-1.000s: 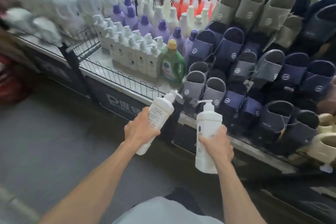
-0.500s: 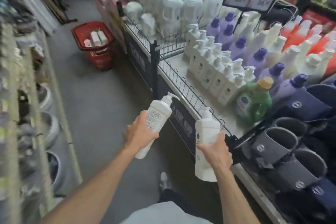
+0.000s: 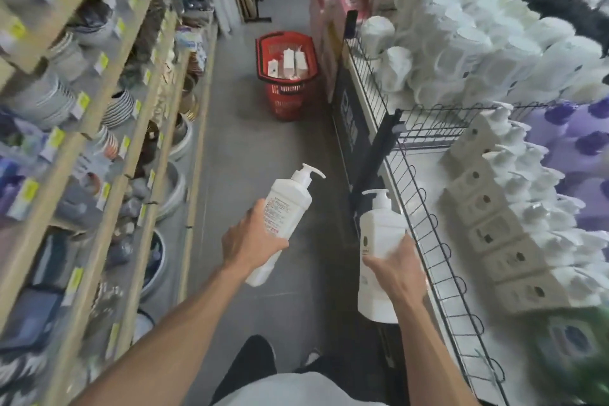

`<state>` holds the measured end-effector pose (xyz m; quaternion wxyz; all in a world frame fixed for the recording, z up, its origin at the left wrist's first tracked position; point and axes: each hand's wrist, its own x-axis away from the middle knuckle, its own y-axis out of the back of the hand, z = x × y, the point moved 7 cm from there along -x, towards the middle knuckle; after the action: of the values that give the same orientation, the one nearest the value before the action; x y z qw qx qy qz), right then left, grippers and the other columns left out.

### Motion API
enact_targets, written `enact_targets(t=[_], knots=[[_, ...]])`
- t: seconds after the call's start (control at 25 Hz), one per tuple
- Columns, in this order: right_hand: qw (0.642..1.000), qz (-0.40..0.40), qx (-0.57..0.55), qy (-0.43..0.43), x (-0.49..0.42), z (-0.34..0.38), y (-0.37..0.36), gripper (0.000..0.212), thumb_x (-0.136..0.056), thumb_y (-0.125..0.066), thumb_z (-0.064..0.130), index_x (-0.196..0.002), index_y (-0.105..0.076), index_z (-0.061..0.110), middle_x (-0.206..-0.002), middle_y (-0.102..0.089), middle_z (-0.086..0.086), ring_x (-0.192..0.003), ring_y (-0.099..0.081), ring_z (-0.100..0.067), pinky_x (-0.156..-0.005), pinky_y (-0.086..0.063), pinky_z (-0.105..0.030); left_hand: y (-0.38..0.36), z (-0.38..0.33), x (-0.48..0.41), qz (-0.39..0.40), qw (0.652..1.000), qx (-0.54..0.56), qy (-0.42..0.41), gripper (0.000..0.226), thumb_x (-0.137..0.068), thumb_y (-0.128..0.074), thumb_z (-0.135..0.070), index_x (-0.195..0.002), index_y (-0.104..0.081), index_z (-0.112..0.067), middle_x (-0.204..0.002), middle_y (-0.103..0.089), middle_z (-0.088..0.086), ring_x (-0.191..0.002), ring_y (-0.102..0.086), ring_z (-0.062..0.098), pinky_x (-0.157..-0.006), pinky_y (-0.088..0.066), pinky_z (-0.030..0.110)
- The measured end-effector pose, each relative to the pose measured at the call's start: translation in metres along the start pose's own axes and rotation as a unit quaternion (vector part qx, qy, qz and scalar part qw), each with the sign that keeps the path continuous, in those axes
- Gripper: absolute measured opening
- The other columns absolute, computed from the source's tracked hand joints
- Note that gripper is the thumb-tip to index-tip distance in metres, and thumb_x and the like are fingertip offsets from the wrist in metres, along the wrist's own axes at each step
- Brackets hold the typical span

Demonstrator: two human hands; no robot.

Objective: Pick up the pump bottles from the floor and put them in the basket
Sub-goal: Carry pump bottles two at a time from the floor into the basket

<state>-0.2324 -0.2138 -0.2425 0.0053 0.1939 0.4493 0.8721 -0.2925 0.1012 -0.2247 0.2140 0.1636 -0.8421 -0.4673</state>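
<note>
In a shop aisle with grey floor (image 3: 250, 155), the red basket (image 3: 287, 101) stands well ahead of the 2 hands, so the left hand (image 3: 250, 242) wraps the tilted pump bottle (image 3: 286, 212) and the right hand (image 3: 397, 270) clasps the upright pump bottle (image 3: 379, 231) by their bodies, probably for carrying there.
</note>
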Motion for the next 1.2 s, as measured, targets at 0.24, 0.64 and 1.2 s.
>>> enact_targets(t=[0.24, 0.64, 1.2], knots=[[1.0, 0.011, 0.014, 0.013, -0.042, 0.087, -0.044, 0.073, -0.071, -0.082, 0.046, -0.119, -0.032, 0.024, -0.103, -0.057, -0.003, -0.088, -0.058, -0.025, -0.072, -0.045, -0.038, 0.037, 0.039, -0.075, 0.003, 1.0, 0.009, 0.022, 0.084, -0.061, -0.077, -0.048, -0.13, -0.034, -0.028, -0.124, -0.06, -0.002, -0.1, -0.062, 0.031, -0.081, -0.05, 0.041], [1.0, -0.011, 0.016, 0.021, -0.086, 0.221, -0.098, 0.074, -0.072, -0.081, 0.045, -0.123, -0.033, 0.022, -0.102, -0.057, -0.001, -0.085, -0.059, -0.025, -0.072, -0.048, -0.039, 0.115, 0.095, -0.202, -0.012, 1.0, 0.011, 0.02, 0.086, -0.065, -0.078, -0.047, -0.135, -0.033, -0.026, -0.128, -0.059, 0.001, -0.1, -0.062, 0.033, -0.083, -0.051, 0.042], [0.997, 0.042, 0.035, 0.048, -0.266, 0.42, -0.16, 0.071, -0.068, -0.081, 0.048, -0.111, -0.028, 0.025, -0.097, -0.06, -0.003, -0.08, -0.061, -0.028, -0.064, -0.045, -0.036, 0.141, 0.118, -0.434, 0.005, 0.992, 0.055, 0.116, 0.089, -0.057, -0.077, -0.049, -0.131, -0.03, -0.032, -0.117, -0.061, -0.004, -0.093, -0.063, 0.027, -0.079, -0.056, 0.042]])
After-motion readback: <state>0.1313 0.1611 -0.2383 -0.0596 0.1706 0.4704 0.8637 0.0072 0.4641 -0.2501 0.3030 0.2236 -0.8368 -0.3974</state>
